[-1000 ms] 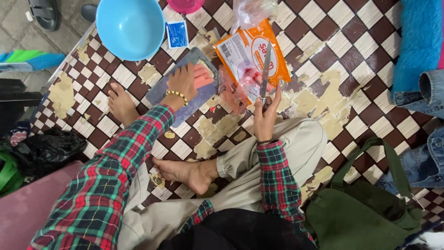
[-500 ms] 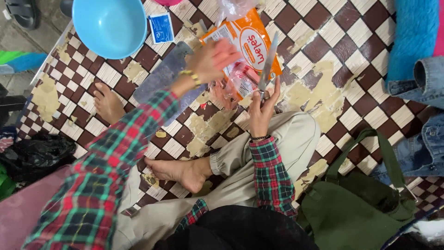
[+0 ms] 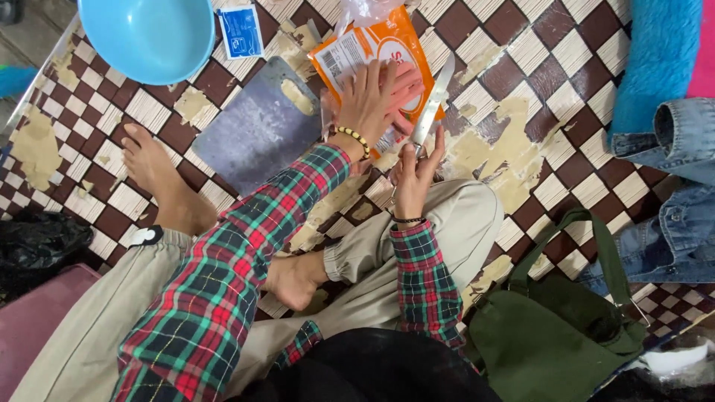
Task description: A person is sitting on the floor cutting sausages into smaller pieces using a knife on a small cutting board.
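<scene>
Head view: your left hand (image 3: 376,100) lies open-palmed on the orange packet (image 3: 363,56); your right hand (image 3: 415,173) grips a knife (image 3: 434,103) beside it.

blue bowl (image 3: 149,33), grey cutting board (image 3: 257,130), green bag (image 3: 555,339), denim clothes (image 3: 670,216)

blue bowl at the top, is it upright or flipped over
Upright. The blue bowl sits on the checkered floor with its open side up, so its smooth inside shows. Nothing is visible in it.

Single head-worn view, steeply downward and close over lap, hands and checkered floor (image 3: 551,82).
</scene>
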